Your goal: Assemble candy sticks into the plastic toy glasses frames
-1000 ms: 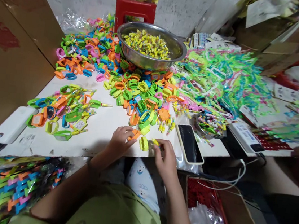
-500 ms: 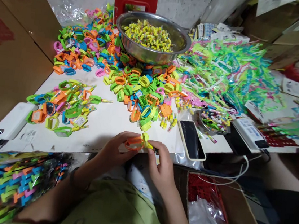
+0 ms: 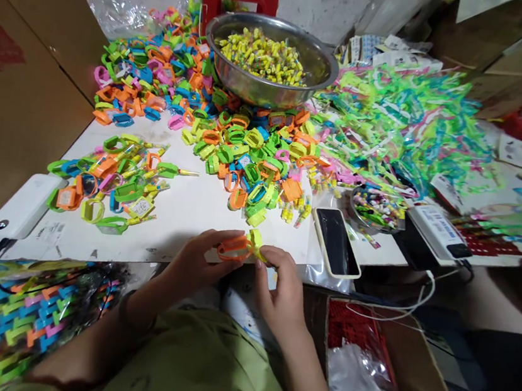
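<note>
My left hand [image 3: 201, 256] is closed on an orange toy watch [image 3: 234, 247] at the table's front edge. Against its right end, my right hand [image 3: 281, 287] pinches a small yellow piece [image 3: 256, 240]; fingers cover part of it, so its full shape is hidden. Just beyond my hands lies a heap of coloured toy watches [image 3: 254, 156]. To the left, a smaller pile of toy watches [image 3: 122, 188] has yellow tubes attached to some of them. A few loose yellow tubes [image 3: 304, 213] lie by the heap's right edge.
Behind the heap a metal bowl [image 3: 266, 95] holds many yellow tubes. Right of my hands are a phone [image 3: 337, 243], a small dish of beads [image 3: 377, 210] and a white device with cables [image 3: 437, 233]. A cardboard box [image 3: 17, 127] stands left. Green strips [image 3: 407, 125] cover the back right.
The view has shifted slightly. My right fingers have closed further over the yellow piece beside the orange watch; the dark tip that showed past them is now covered.
</note>
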